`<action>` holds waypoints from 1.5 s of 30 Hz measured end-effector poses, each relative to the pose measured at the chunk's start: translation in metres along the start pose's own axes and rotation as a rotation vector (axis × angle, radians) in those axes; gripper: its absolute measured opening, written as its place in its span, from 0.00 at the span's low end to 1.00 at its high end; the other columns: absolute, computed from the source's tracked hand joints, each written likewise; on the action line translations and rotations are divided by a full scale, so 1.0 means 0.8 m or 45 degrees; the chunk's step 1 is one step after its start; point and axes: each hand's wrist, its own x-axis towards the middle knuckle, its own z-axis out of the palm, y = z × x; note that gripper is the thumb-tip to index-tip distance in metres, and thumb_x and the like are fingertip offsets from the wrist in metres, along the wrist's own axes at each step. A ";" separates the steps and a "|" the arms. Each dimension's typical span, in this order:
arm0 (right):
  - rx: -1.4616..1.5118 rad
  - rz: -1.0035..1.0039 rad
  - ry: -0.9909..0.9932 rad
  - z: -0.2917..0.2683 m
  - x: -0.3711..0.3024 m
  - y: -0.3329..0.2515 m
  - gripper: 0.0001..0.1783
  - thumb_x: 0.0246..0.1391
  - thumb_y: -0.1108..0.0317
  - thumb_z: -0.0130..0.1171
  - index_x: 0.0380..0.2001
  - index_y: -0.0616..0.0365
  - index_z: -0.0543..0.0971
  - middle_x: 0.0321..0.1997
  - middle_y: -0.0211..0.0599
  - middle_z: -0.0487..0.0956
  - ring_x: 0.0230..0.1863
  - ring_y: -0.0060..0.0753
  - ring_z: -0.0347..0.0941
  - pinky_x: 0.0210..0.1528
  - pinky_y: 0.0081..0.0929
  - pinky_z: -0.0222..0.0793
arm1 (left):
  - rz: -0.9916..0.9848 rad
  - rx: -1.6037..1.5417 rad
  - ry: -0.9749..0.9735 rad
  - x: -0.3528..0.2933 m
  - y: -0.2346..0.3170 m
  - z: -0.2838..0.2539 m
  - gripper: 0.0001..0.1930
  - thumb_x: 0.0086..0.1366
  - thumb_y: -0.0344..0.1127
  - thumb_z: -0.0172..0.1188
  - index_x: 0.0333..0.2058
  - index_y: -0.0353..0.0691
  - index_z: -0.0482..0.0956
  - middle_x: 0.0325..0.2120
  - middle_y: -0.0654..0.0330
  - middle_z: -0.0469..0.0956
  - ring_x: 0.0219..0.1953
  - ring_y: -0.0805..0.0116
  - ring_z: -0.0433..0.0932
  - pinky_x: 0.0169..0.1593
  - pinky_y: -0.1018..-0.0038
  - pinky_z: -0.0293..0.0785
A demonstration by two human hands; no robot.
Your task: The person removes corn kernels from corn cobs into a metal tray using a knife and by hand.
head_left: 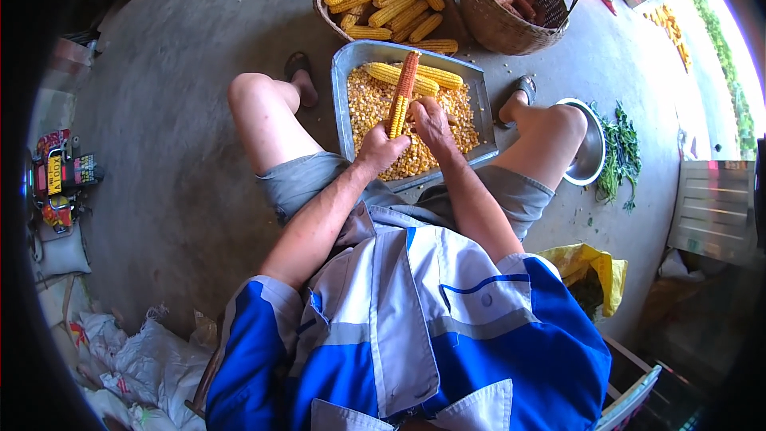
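I'm seeing my left hand [381, 149] gripping the lower end of a corn cob [401, 94] while my right hand [432, 122] is closing on it beside, over a metal tray [345, 96] of kernels; baskets [511, 28] are sitting beyond.

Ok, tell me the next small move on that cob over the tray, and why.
Probably turn the cob slightly in the left hand so the right hand can push off more kernels. Its upper part is already bare and reddish, yellow rows remain near the hands, and the metal tray sits below.
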 end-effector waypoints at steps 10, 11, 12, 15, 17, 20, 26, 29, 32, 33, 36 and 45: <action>-0.513 -0.146 0.039 -0.003 -0.017 -0.047 0.30 0.61 0.44 0.53 0.30 0.69 0.77 0.22 0.58 0.76 0.26 0.60 0.76 0.32 0.48 0.71 | 0.005 0.704 0.147 -0.003 0.008 0.005 0.22 0.53 0.39 0.64 0.43 0.32 0.75 0.39 0.40 0.80 0.44 0.44 0.80 0.47 0.60 0.76; -0.641 -0.196 0.019 -0.004 -0.017 -0.041 0.26 0.62 0.49 0.53 0.34 0.67 0.77 0.23 0.56 0.76 0.25 0.58 0.76 0.30 0.47 0.71 | 0.007 0.704 0.144 -0.003 0.009 0.006 0.22 0.53 0.39 0.64 0.43 0.32 0.75 0.39 0.40 0.80 0.44 0.44 0.80 0.47 0.60 0.76; -0.641 -0.195 0.021 -0.005 -0.016 -0.033 0.26 0.62 0.49 0.53 0.34 0.67 0.77 0.23 0.56 0.76 0.25 0.58 0.76 0.30 0.47 0.71 | -0.013 0.720 0.134 -0.005 0.012 0.008 0.21 0.53 0.39 0.64 0.43 0.32 0.75 0.38 0.41 0.81 0.43 0.45 0.80 0.47 0.61 0.76; -1.161 -0.733 -0.034 -0.005 -0.011 -0.018 0.14 0.61 0.61 0.52 0.42 0.61 0.75 0.23 0.48 0.74 0.22 0.51 0.75 0.24 0.43 0.72 | 0.051 0.586 0.052 0.000 0.005 0.002 0.21 0.53 0.37 0.63 0.43 0.31 0.75 0.37 0.45 0.82 0.42 0.49 0.81 0.48 0.62 0.76; -1.097 -0.744 -0.031 0.000 -0.012 -0.023 0.06 0.59 0.71 0.49 0.40 0.56 0.71 0.23 0.49 0.74 0.23 0.52 0.75 0.21 0.44 0.69 | 0.132 0.436 -0.008 0.002 -0.010 -0.004 0.21 0.53 0.37 0.62 0.43 0.31 0.74 0.36 0.48 0.83 0.41 0.51 0.82 0.49 0.63 0.76; -0.831 -0.732 -0.020 -0.002 -0.001 -0.008 0.05 0.57 0.72 0.52 0.38 0.58 0.71 0.23 0.48 0.73 0.22 0.52 0.74 0.21 0.44 0.68 | -0.025 -0.095 -0.181 0.004 -0.008 -0.008 0.10 0.56 0.35 0.59 0.34 0.37 0.74 0.20 0.60 0.75 0.19 0.66 0.74 0.26 0.70 0.71; -0.728 -0.505 -0.156 -0.009 -0.004 -0.006 0.15 0.64 0.60 0.50 0.33 0.63 0.75 0.37 0.52 0.79 0.40 0.58 0.76 0.38 0.46 0.71 | -0.034 -0.362 -0.010 -0.006 0.021 0.004 0.04 0.59 0.32 0.58 0.32 0.41 0.74 0.18 0.69 0.69 0.15 0.80 0.67 0.18 0.80 0.62; -0.074 -0.053 -0.050 0.008 -0.012 -0.013 0.22 0.62 0.53 0.53 0.39 0.66 0.77 0.41 0.55 0.79 0.42 0.53 0.77 0.40 0.42 0.72 | 0.090 0.038 0.188 0.005 -0.001 -0.003 0.12 0.58 0.34 0.61 0.39 0.37 0.77 0.24 0.66 0.75 0.25 0.75 0.75 0.30 0.77 0.72; -0.166 -0.033 -0.034 -0.002 -0.017 -0.046 0.28 0.60 0.46 0.56 0.37 0.67 0.78 0.35 0.57 0.80 0.40 0.49 0.79 0.41 0.40 0.72 | -0.004 0.213 0.150 0.003 0.020 -0.002 0.19 0.56 0.37 0.65 0.44 0.32 0.76 0.31 0.59 0.81 0.36 0.69 0.80 0.41 0.72 0.75; -0.275 0.033 -0.099 -0.004 -0.018 -0.049 0.29 0.60 0.44 0.55 0.35 0.68 0.78 0.33 0.57 0.80 0.39 0.50 0.79 0.41 0.40 0.73 | 0.038 0.303 0.174 0.003 0.020 0.000 0.20 0.56 0.38 0.65 0.43 0.31 0.76 0.31 0.57 0.81 0.36 0.67 0.80 0.41 0.71 0.75; -0.504 -0.147 -0.126 0.004 -0.022 -0.036 0.30 0.60 0.44 0.54 0.32 0.67 0.78 0.28 0.58 0.79 0.31 0.56 0.78 0.37 0.45 0.73 | 0.093 0.512 0.174 0.002 0.012 0.005 0.20 0.56 0.38 0.66 0.42 0.31 0.76 0.32 0.53 0.82 0.37 0.63 0.81 0.42 0.69 0.76; -0.760 -0.822 -0.139 0.000 -0.020 -0.018 0.09 0.61 0.68 0.48 0.38 0.64 0.71 0.24 0.48 0.76 0.25 0.52 0.77 0.27 0.41 0.73 | -0.247 -0.326 -0.290 0.004 0.012 -0.012 0.07 0.57 0.27 0.55 0.36 0.40 0.73 0.19 0.68 0.71 0.14 0.76 0.67 0.17 0.76 0.64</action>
